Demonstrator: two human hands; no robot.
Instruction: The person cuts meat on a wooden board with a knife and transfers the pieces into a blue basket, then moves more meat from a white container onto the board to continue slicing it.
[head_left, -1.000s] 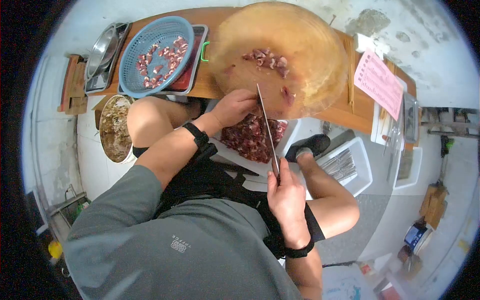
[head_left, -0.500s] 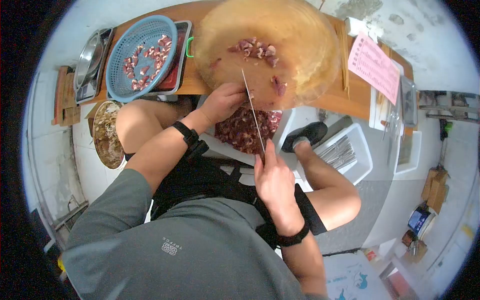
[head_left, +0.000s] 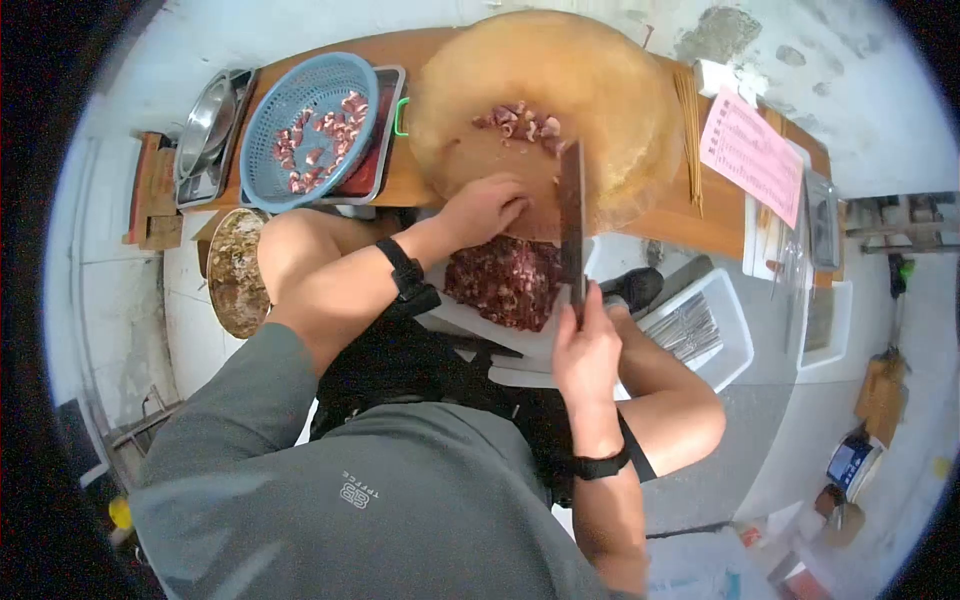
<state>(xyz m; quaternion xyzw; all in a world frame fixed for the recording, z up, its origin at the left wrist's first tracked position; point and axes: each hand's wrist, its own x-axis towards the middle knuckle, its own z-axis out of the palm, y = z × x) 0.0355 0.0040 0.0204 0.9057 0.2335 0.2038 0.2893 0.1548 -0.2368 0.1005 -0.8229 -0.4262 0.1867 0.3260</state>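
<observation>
A cleaver (head_left: 572,205) is in my right hand (head_left: 587,350), its handle gripped and its broad blade pointing away from me over the right part of the round chopping board (head_left: 630,100). My left hand (head_left: 485,210) rests at the board's near edge with its fingers curled together; whatever they may hold is hidden. Beyond it on the board lies a small heap of raw meat pieces (head_left: 518,122). Below the board's edge, between my legs, a large pile of dark cut meat (head_left: 505,285) sits in a pale container. The blade partly covers the board behind it.
Left on the table, a blue colander (head_left: 255,150) with meat pieces stands on a metal tray (head_left: 392,130). Metal bowls (head_left: 205,125) sit farther left. Thin sticks (head_left: 689,140) and a pink sheet (head_left: 752,155) lie right. A white bin (head_left: 735,310) with metal skewers is on the floor.
The cleaver has swung right, and its flat side now shows instead of its thin edge. My left hand has shifted away from the blade. The whole view has moved slightly.
</observation>
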